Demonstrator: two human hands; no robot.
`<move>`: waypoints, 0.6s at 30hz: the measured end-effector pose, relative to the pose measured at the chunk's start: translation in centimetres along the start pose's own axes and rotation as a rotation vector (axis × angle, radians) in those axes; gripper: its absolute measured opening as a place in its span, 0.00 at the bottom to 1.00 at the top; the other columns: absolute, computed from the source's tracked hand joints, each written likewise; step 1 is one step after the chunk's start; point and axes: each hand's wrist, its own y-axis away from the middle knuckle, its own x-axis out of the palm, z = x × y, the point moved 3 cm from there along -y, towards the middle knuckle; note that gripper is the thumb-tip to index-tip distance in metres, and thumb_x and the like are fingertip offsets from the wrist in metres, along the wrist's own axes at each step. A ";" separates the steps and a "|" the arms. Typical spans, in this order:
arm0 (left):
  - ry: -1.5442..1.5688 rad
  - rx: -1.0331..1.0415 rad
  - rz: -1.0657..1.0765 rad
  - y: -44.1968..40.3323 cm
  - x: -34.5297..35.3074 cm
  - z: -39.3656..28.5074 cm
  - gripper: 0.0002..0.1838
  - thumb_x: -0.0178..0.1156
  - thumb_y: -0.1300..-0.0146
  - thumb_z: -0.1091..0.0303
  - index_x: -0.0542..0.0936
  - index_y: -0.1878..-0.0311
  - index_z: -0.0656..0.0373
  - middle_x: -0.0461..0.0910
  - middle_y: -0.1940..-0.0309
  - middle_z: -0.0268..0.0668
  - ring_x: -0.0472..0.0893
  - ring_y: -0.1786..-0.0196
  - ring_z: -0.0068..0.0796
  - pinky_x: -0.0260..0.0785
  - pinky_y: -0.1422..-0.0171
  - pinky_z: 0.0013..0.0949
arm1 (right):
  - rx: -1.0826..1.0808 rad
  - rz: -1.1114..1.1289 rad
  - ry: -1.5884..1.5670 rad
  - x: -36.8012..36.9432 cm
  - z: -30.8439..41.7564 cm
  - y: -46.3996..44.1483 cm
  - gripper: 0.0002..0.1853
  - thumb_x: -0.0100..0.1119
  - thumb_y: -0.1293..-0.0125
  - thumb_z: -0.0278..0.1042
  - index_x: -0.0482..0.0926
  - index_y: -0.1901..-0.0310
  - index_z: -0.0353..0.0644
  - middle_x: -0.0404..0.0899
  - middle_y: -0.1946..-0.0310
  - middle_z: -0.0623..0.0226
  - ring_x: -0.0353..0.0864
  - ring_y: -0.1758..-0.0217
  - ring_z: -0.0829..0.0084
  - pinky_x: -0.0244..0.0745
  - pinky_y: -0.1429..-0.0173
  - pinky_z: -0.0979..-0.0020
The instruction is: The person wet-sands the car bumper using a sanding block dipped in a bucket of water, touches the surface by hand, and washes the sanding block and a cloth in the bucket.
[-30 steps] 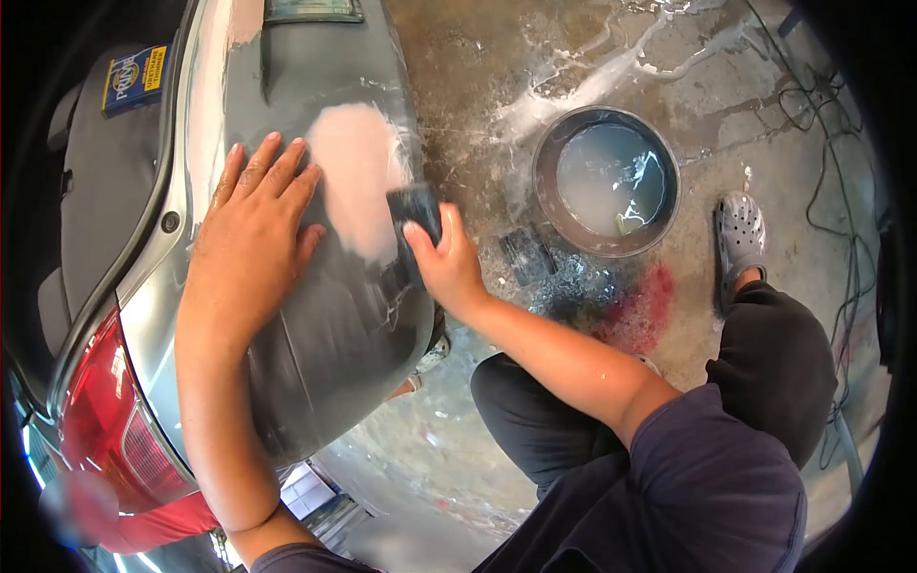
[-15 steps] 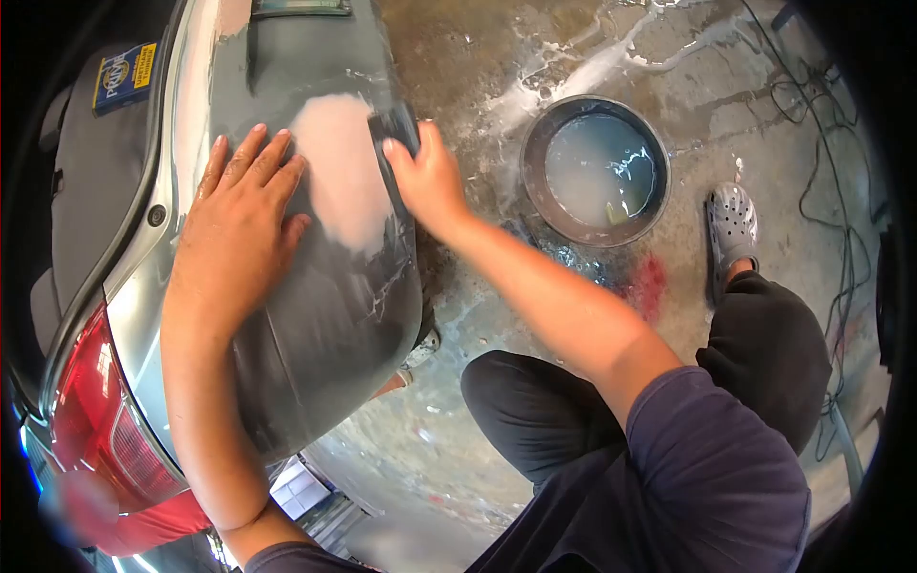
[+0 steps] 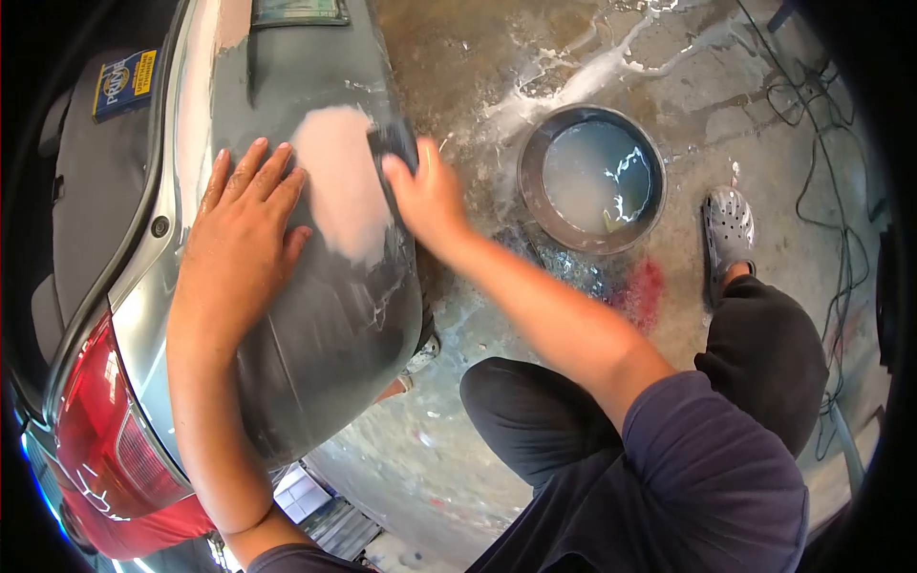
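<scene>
In the head view, a dark block (image 3: 382,143) is gripped by the right hand (image 3: 430,196), slightly blurred, and pinched between the thumb and the other fingers. The block is held at the 2 o'clock side of a pink patch (image 3: 339,181), near the edge of a gray car panel (image 3: 306,382). At the patch's 8 o'clock side, the left hand (image 3: 234,248) is laid palm down on the bodywork, its fingers slightly spread, with nothing gripped. Farther out toward 8 o'clock, a red tail light (image 3: 105,420) is seen, and at 10 o'clock a blue and yellow package (image 3: 124,86) marked "PRIME" is placed on a gray surface. Toward 3 o'clock from the patch, cloudy water is held in a round basin (image 3: 533,191) set on the wet floor (image 3: 458,57). From the basin, a red stain (image 3: 642,296) is seen at 5 o'clock and a gray clog (image 3: 729,229), worn on a foot, at 4 o'clock.
</scene>
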 end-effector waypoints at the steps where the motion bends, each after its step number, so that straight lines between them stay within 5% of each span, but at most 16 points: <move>1: 0.000 -0.004 -0.006 0.0 -0.1 0.1 0.31 0.71 0.35 0.67 0.78 0.28 0.60 0.71 0.21 0.40 0.62 0.15 0.42 0.46 0.07 0.51 | 0.030 0.045 -0.081 0.0 0.0 3.1 0.20 0.63 0.23 0.45 0.73 0.46 0.35 0.85 0.59 0.38 0.86 0.51 0.36 0.79 0.50 0.44; 4: 0.006 0.001 -0.002 -0.1 -0.1 -0.1 0.31 0.71 0.36 0.68 0.78 0.28 0.61 0.71 0.21 0.41 0.62 0.15 0.42 0.46 0.07 0.51 | -0.093 -0.060 -0.124 0.7 -2.4 9.2 0.19 0.63 0.23 0.44 0.73 0.45 0.38 0.86 0.61 0.41 0.87 0.54 0.37 0.80 0.52 0.44; 8: 0.012 0.001 0.004 0.1 -0.1 -0.2 0.31 0.71 0.36 0.68 0.78 0.29 0.61 0.71 0.21 0.41 0.62 0.15 0.43 0.47 0.07 0.51 | 0.077 0.045 -0.084 0.0 -0.7 0.0 0.19 0.64 0.24 0.44 0.72 0.48 0.36 0.86 0.58 0.39 0.85 0.51 0.34 0.78 0.50 0.44; 11: 0.014 0.005 -0.020 0.0 -0.1 -0.1 0.31 0.71 0.36 0.69 0.79 0.29 0.61 0.71 0.21 0.41 0.62 0.15 0.43 0.47 0.07 0.51 | 0.000 0.002 0.025 -0.1 0.0 -2.3 0.20 0.62 0.24 0.46 0.72 0.48 0.36 0.86 0.58 0.38 0.85 0.51 0.33 0.78 0.50 0.42; 18: 0.019 0.005 -0.012 -0.1 -0.1 0.0 0.30 0.71 0.36 0.70 0.79 0.30 0.62 0.71 0.21 0.41 0.63 0.15 0.43 0.48 0.08 0.52 | -0.032 0.031 -0.057 0.2 -2.2 8.7 0.20 0.62 0.22 0.44 0.70 0.41 0.38 0.85 0.57 0.38 0.85 0.53 0.32 0.80 0.51 0.42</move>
